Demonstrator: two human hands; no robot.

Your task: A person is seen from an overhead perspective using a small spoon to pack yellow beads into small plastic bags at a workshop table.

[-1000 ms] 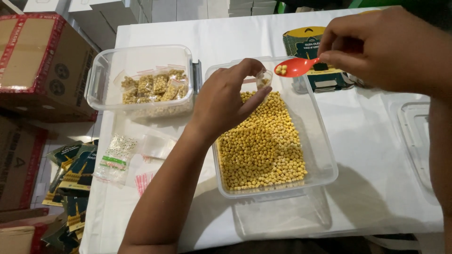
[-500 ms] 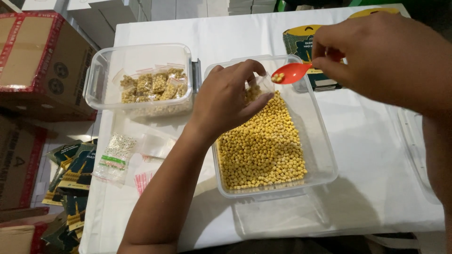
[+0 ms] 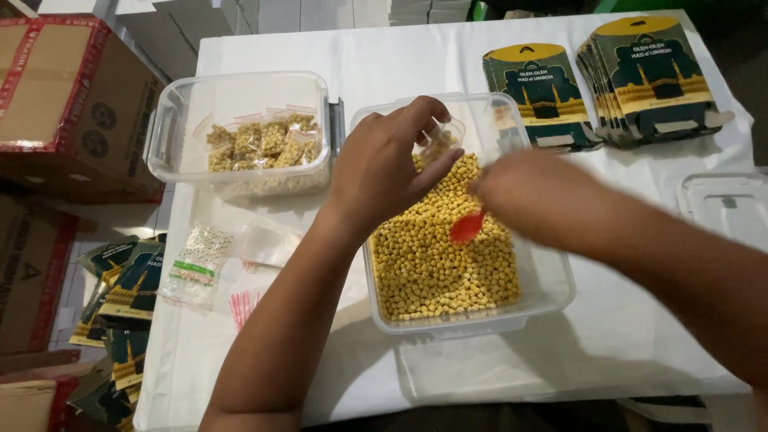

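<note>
Head view: the left hand point(image 3: 392, 172) pinches a small clear bag point(image 3: 438, 142) over the far end of the tub of yellow beans point(image 3: 436, 240) mid-table, while the right hand point(image 3: 528, 196) (blurred) grips a red spoon point(image 3: 466, 228) dipped in them, so an overfull or hasty scoop could scatter beans over the tub's rim.

Two bare arms of the person come into the picture from the bottom edge and from the right edge. The left hand point(image 3: 384, 172) has no glove, no ring and no watch, and the forearm behind it is uncovered as far as the picture shows. The right hand point(image 3: 524, 192) is also bare, but it is blurred, so small details on it are not clear. No sleeve is visible on either arm.
</note>
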